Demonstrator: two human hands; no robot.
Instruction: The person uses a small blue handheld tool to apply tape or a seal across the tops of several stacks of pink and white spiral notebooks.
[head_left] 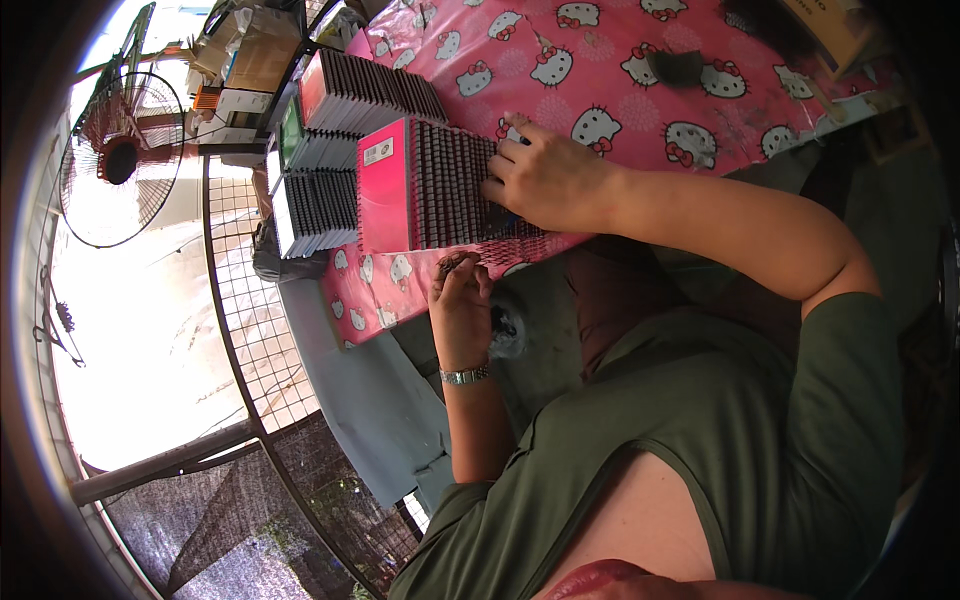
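Observation:
A row of spiral notebooks [458, 190] with a pink front cover [384, 190] lies on the pink table, dark wire bindings facing up. My right hand [555, 180] is at the right end of this row, its fingers bent against the last notebooks; its palm side is hidden. My left hand [460, 285], wearing a metal wristband [465, 375], is at the row's near edge with its fingers curled. What lies in those fingers, if anything, I cannot make out. More notebook stacks stand behind and to the left: a red one [375, 92], a green one [305, 140] and a white-sided one [315, 212].
A pink tablecloth [620, 85] with cartoon cat faces covers the table. Cardboard boxes [262, 50] are piled at the far left, near a black fan [120, 160]. A wire mesh screen [245, 300] runs down the left side. A yellowish box [825, 35] lies at the far right.

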